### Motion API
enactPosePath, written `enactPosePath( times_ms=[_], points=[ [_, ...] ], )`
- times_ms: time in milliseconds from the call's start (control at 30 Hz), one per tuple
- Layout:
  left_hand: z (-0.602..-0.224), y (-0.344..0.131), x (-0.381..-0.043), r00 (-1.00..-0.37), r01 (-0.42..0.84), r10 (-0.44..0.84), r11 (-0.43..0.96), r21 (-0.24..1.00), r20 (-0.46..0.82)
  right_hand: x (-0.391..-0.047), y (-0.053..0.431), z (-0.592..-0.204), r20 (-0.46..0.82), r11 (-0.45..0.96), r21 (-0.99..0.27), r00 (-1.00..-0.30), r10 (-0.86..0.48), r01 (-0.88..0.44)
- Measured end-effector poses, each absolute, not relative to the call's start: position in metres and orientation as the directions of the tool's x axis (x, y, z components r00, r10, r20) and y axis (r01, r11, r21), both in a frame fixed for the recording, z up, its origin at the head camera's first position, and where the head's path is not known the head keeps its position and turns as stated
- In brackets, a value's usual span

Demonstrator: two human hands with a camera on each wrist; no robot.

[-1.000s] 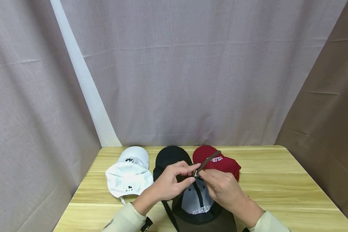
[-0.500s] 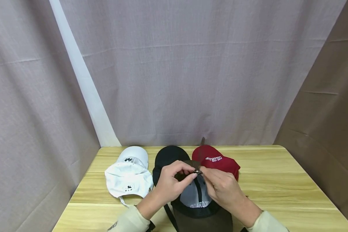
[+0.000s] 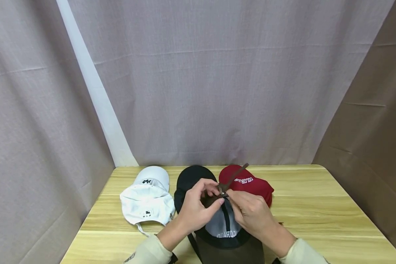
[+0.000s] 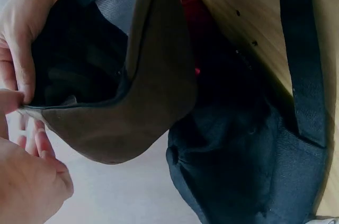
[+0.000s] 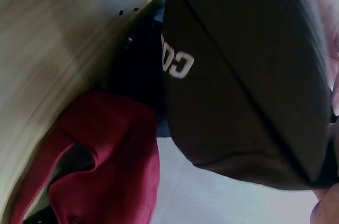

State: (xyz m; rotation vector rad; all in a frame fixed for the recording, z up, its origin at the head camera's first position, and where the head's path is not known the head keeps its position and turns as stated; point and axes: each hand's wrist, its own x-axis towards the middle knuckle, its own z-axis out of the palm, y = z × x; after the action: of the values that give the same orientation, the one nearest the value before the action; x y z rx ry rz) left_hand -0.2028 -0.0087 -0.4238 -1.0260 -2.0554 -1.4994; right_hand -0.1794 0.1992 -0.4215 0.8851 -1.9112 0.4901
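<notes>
A brown cap [image 3: 232,251] is held upside down over the front of the table, its grey lining [image 3: 214,223] and reversed lettering facing up. My left hand [image 3: 196,209] pinches its back edge beside a small metal buckle [image 3: 222,192], thumb in front and fingers behind. On the buckle's other side, my right hand [image 3: 254,214] grips the strap end between thumb and fingers. The free brown strap [image 3: 237,174] sticks up toward the back right. In the right wrist view, white letters show on the outside of the brown cap [image 5: 238,65]. Fingers partly hide the buckle.
A white cap [image 3: 146,203] lies on the left of the wooden table [image 3: 316,212]. Behind the brown cap are a black cap [image 3: 194,176] and a red cap [image 3: 259,189]. A black strap [image 3: 194,244] hangs by the left wrist. Grey curtains [image 3: 217,91] stand behind.
The strap's free end swung upright and now leans back to the right. My left index finger went from straight to bent behind the buckle. The brown cap shifted slightly.
</notes>
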Motion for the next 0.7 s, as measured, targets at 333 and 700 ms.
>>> enactPosePath(
  times_ms=[333,700],
  points=[
    [-0.4226,-0.0022,-0.2046,-0.365,0.886,0.292,0.400,0.233,0.884,-0.1774,0.2016,-0.4258,0.847,0.698,0.013,-0.363,-0.389,-0.716],
    [-0.4165,-0.0043,-0.2037,-0.247,0.882,0.359,0.468,0.056,0.900,-0.1737,0.2006,-0.4227,0.849,0.707,0.027,-0.357,-0.390,-0.707]
  ],
)
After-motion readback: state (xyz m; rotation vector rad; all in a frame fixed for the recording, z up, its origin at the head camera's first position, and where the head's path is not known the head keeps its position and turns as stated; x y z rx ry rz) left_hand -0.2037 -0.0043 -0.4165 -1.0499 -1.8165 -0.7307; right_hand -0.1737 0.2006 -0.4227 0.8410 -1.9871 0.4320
